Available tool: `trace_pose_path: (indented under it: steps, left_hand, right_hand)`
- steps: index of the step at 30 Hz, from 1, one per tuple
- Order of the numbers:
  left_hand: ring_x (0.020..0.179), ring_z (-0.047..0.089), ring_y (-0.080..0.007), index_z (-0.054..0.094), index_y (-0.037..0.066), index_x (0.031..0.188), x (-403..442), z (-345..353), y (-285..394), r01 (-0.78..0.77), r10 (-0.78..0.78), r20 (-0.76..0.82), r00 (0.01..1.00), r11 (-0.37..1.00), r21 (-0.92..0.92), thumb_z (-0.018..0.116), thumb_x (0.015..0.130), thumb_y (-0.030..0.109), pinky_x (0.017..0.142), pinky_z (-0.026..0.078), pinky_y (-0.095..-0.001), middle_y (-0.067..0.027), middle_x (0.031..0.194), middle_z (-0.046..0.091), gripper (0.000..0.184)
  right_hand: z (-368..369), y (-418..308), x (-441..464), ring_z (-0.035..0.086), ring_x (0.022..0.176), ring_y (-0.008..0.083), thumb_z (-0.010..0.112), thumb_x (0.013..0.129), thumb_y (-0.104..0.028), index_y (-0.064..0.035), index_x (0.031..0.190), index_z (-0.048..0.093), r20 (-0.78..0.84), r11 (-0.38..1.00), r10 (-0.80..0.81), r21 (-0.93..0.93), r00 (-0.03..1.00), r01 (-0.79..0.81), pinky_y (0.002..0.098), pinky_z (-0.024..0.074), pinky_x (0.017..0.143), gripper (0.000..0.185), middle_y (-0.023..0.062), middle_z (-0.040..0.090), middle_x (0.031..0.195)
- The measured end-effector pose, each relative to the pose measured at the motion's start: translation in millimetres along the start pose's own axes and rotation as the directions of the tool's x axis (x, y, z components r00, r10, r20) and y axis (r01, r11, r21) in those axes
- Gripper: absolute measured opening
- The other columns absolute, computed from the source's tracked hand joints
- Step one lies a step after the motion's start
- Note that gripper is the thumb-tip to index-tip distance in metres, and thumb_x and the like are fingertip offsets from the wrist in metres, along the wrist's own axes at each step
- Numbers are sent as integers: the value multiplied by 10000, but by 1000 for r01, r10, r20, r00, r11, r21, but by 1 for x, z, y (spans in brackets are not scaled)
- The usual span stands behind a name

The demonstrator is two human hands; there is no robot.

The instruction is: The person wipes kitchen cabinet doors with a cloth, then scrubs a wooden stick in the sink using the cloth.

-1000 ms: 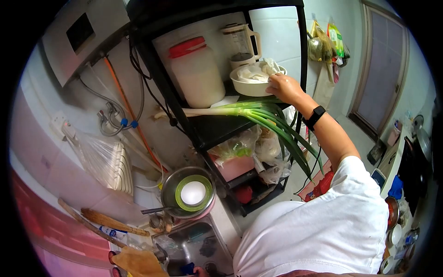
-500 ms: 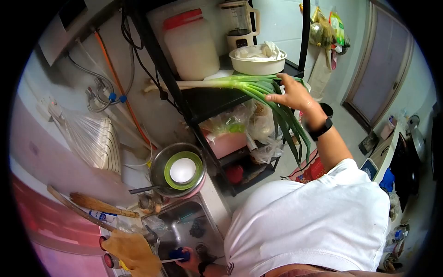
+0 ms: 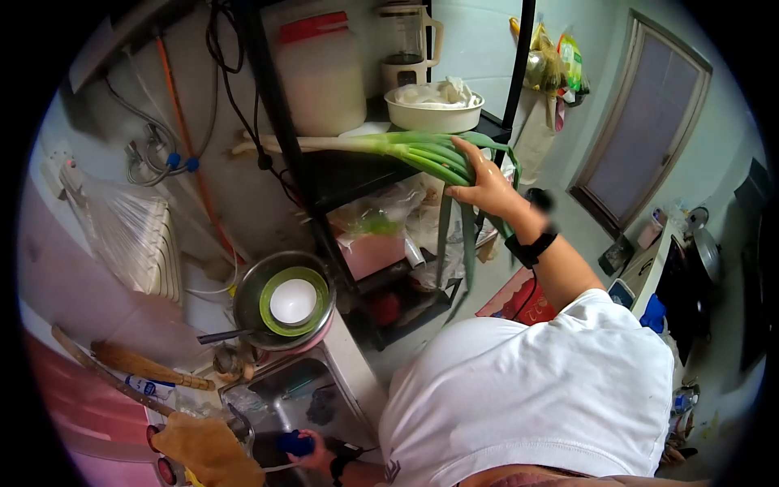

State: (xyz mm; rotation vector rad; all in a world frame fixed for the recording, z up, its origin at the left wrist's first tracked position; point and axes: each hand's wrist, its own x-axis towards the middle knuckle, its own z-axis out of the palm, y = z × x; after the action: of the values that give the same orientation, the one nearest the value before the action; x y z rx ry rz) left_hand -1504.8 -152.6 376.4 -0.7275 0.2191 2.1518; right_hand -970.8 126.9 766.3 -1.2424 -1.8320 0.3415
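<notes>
Bearings from the right hand, 12 toward the top.

Nearest: one left hand [image 3: 316,454] at 7, over one sink [image 3: 337,381], its grip closed on one blue object [image 3: 294,442], identity unclear; the object sits at its 10. One counter [image 3: 357,369] beside the sink. At 8, one metal basin [image 3: 243,299] holding one green dish [image 3: 322,305] and, inside that, one white bowl [image 3: 293,301].

Next out: one right hand [image 3: 491,191], one black band [image 3: 531,247] at its wrist. Grip curled, thumb and fingers around the leaves of one bunch of green onions [image 3: 398,149]; stalks overlap, no sure count. Bunch lies across the front of one black shelf [image 3: 333,183], pale root ends between 9 and 10, leaf tips hanging between 6 and 7.

Farther: one red-lidded jar [image 3: 320,85], 10; one cream tub [image 3: 434,121] and one blender [image 3: 403,45], both 11. Farthest: one door [image 3: 649,122], between 2 and 3.
</notes>
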Motion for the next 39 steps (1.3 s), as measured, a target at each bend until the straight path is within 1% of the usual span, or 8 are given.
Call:
trace_pose_path:
  steps: [5,10,19,23,26,32,34,39]
  left_hand:
    - [885,567,-316,503,-6,1133,20,-8,8,11,-10,-57,998,1000,7,760,695,299,836,494,-474,-160,923,556,593]
    - [861,580,-312,552,9,1093,24,-8,8,-14,17,-86,996,1000,28,737,724,306,822,507,-477,-144,892,574,508]
    - [853,579,-314,563,28,1104,30,-24,16,11,-6,-101,995,999,48,730,727,311,792,505,-470,-146,916,582,500]
    - [914,573,-319,553,-1,1104,9,-20,9,39,-38,-13,999,996,74,754,709,296,837,492,-471,-165,937,579,534]
    - [899,588,-312,549,-33,1085,9,-18,12,73,-73,-32,997,997,23,775,701,270,856,495,-466,-172,912,586,539]
    - [920,578,-304,575,35,1099,38,-45,30,145,-145,-71,987,989,-2,775,697,257,816,511,-457,-151,991,600,501]
    - [808,540,-247,600,65,936,49,-57,35,-181,156,135,979,962,205,644,786,228,767,473,-453,-90,885,581,226]
    - [915,545,-278,556,52,1119,20,-46,35,-52,49,62,997,997,52,697,768,287,812,479,-500,-136,1015,592,446]
  right_hand:
    - [-33,-53,19,615,894,171,722,732,-34,-18,1226,499,62,955,-206,-205,977,214,316,498,815,543,106,626,996]
    - [-64,-85,57,621,944,372,722,707,-59,-11,1214,494,172,759,-406,-483,898,436,385,504,816,558,197,619,1018]
    - [-114,-105,176,641,871,361,711,769,-123,-169,1295,489,349,316,-539,-760,766,568,427,518,734,573,132,653,969]
    - [-116,-106,209,583,1044,383,661,775,-143,-119,1203,562,261,442,-305,-813,916,380,469,470,869,440,207,596,1133]
    - [-106,-22,266,641,943,323,653,822,-247,-223,1260,516,253,60,-552,-938,794,340,414,536,798,460,84,623,1081]
    - [-52,53,260,565,1106,297,593,836,-230,-124,1287,499,254,143,-259,-944,932,297,439,464,908,472,112,574,1200]
    - [-35,75,255,555,1142,296,560,865,-278,-115,1307,485,180,291,-280,-920,943,262,431,458,924,478,133,551,1262]
    - [-40,50,249,515,1196,388,669,729,-112,-81,1464,295,225,619,-30,-761,974,195,444,423,1011,825,235,510,1317]
